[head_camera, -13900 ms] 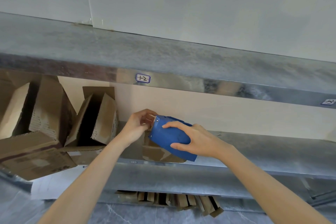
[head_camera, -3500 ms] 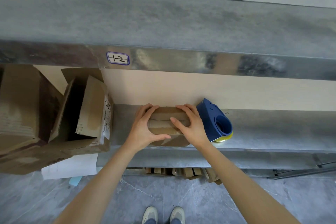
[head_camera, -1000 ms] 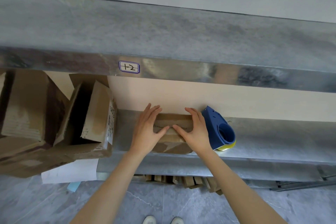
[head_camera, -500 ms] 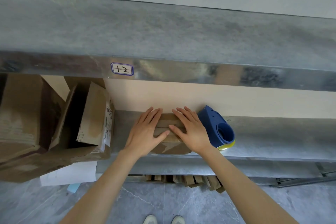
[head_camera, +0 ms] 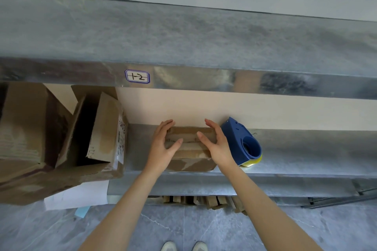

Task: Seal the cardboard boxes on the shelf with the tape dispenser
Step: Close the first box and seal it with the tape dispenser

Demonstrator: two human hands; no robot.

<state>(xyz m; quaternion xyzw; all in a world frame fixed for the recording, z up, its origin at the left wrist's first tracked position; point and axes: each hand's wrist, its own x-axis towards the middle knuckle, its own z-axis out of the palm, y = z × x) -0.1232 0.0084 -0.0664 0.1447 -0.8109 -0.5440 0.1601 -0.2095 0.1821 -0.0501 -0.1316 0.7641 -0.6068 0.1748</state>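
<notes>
A small cardboard box (head_camera: 190, 145) with tape strips across its top sits near the front of the metal shelf (head_camera: 306, 149). My left hand (head_camera: 162, 146) lies against its left side and my right hand (head_camera: 217, 143) against its right side. The fingers of both reach toward the back edge and the thumbs point inward over the top. Just right of my right hand, the blue tape dispenser (head_camera: 242, 142) with a yellow roll lies on the shelf, and neither hand holds it.
An open cardboard box (head_camera: 102, 128) on its side and a larger box (head_camera: 24, 128) crowd the shelf's left end, with white paper (head_camera: 77, 193) hanging below. The upper shelf (head_camera: 183, 32), labelled 1-2 (head_camera: 137, 76), overhangs. Flattened cardboard (head_camera: 204, 200) lies under the shelf. My shoes (head_camera: 183, 246) stand on the grey floor.
Both hands have slid off the box top, where they pressed flat side by side, out to its left and right sides. The dispenser has stayed where it was.
</notes>
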